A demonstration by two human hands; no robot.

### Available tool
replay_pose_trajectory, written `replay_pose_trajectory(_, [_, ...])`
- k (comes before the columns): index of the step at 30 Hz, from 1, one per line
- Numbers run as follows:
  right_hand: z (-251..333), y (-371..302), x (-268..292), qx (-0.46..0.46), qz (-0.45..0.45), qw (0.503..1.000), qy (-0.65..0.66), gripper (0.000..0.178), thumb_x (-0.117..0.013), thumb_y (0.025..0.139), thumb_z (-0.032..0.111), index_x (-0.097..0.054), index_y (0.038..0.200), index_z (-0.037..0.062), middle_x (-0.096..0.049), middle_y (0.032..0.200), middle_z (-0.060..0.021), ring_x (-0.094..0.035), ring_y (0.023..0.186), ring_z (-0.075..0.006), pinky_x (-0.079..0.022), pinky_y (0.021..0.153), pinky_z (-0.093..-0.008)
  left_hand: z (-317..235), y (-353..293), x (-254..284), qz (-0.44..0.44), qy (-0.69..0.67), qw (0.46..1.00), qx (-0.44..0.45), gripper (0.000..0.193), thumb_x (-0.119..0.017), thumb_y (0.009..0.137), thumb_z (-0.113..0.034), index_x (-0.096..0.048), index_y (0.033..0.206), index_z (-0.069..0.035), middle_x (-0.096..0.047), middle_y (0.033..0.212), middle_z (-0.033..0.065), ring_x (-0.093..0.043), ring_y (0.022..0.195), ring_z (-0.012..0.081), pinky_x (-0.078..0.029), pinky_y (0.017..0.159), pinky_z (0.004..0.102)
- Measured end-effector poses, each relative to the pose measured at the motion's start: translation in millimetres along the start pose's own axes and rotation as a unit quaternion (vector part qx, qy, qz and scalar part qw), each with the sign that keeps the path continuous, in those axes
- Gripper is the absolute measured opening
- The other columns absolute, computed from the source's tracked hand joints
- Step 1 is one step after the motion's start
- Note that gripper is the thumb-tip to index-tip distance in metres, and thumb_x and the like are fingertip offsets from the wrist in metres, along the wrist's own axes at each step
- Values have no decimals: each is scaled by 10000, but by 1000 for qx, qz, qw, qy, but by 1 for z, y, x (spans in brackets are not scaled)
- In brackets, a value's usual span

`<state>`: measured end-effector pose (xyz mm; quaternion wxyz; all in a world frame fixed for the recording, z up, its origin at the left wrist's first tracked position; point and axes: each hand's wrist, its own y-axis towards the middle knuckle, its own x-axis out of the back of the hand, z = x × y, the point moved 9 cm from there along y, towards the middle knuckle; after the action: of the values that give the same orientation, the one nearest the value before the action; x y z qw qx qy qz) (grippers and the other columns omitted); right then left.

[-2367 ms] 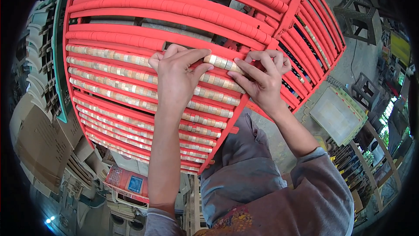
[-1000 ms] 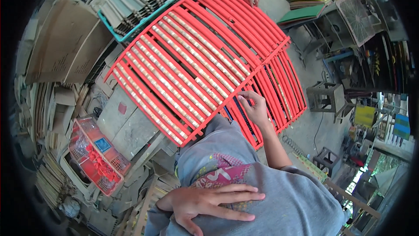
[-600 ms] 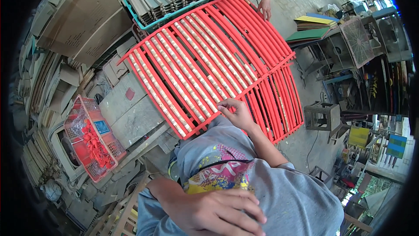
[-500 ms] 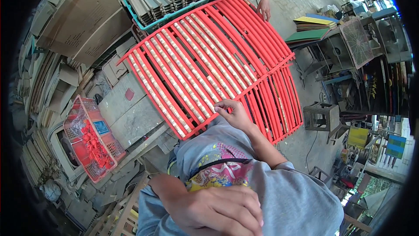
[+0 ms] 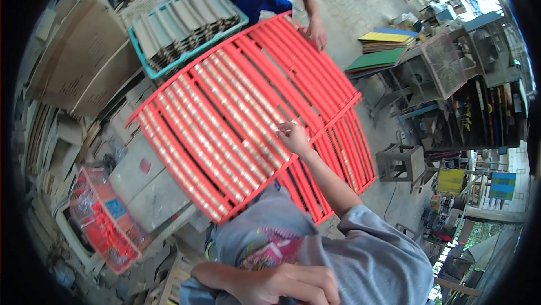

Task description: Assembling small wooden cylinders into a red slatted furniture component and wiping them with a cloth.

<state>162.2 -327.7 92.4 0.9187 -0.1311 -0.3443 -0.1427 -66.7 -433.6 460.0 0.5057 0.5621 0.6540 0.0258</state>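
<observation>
Two hands: right (image 5: 293, 136) pinching red slatted rack (image 5: 225, 130); left (image 5: 287, 285) loose, against grey shirt (image 5: 366, 260).

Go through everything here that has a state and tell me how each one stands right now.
Red slatted plastic rack: tilted, left channels filled with tan cylinders, right channels bare.
Right hand: fingers pinched at a filled channel.
Left hand: resting on the grey shirt, holding nothing.
Teal plastic crate: full of grey strips.
Co-worker's hand: gripping the rack's far edge.

Red packet crate (image 5: 104, 223), lower left
</observation>
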Motion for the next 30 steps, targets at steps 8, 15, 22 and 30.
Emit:
replay_pose_trajectory(8, [-1,161,-36,156,250,834,-467,1026,-879,643,271,-324,1503,205,-273,1531,-201,-453,1314,-378,-522,963,-488,18,8,103,-161,63,982,72,195,-497,816,82,-624,933,-10,-657,954,136,-606,870,263,-478,802,401])
replay_pose_trajectory(15, [-15,189,-56,259,297,771,-500,1249,-916,552,455,-230,1546,134,-259,1545,-194,-385,1347,-363,-399,1063,-545,15,13,137,-221,82,969,68,175,-487,851,68,-622,936,-3,-660,950,139,-605,862,258,-482,798,400])
replay_pose_trajectory(22, [4,178,-60,305,312,765,-475,1164,-889,616,449,-263,1532,99,-305,1504,-186,-360,1348,-349,-363,1096,-492,22,8,151,-235,77,967,54,183,-480,854,56,-613,960,-12,-647,978,121,-596,893,241,-468,825,376])
replay_pose_trajectory(30, [5,175,-68,275,362,753,-475,1094,-893,638,338,-296,1510,52,-324,1456,-206,-357,1341,-358,-330,1168,-410,26,9,158,-239,93,965,51,167,-490,887,18,-609,999,-18,-638,1008,105,-592,909,223,-449,846,352])
